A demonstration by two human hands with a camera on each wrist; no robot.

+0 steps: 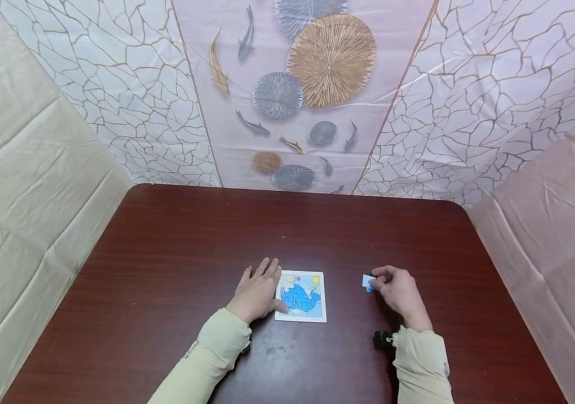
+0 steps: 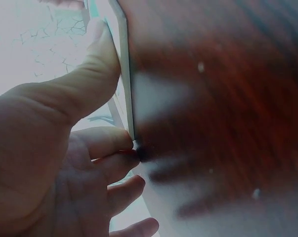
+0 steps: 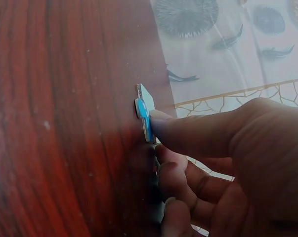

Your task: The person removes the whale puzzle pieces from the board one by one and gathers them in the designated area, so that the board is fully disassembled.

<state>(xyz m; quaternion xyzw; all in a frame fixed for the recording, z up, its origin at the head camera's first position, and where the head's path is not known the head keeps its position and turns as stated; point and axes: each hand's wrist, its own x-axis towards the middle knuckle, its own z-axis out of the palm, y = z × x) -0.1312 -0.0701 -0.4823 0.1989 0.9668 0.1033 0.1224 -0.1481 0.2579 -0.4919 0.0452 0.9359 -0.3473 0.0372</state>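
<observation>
A square jigsaw puzzle board (image 1: 325,306) with a pale frame and a blue whale picture lies flat on the table. My left hand (image 1: 255,296) is at its left side, thumb resting on the frame and the fingers stretched out along the edge. In the left wrist view, the board's thin edge (image 2: 125,74) runs between thumb and fingers. To the right of the board, my right hand (image 1: 399,292) pinches a small puzzle piece (image 1: 367,280) between thumb and fingers. That piece is pale with a blue patch and a rounded tab; part of it hides under the thumb.
The dark red-brown wooden table (image 1: 191,235) has rounded far corners. A patterned cloth (image 1: 287,151) hangs behind it, with pale padded walls on the left and right. A small black object (image 1: 382,339) is by the right cuff.
</observation>
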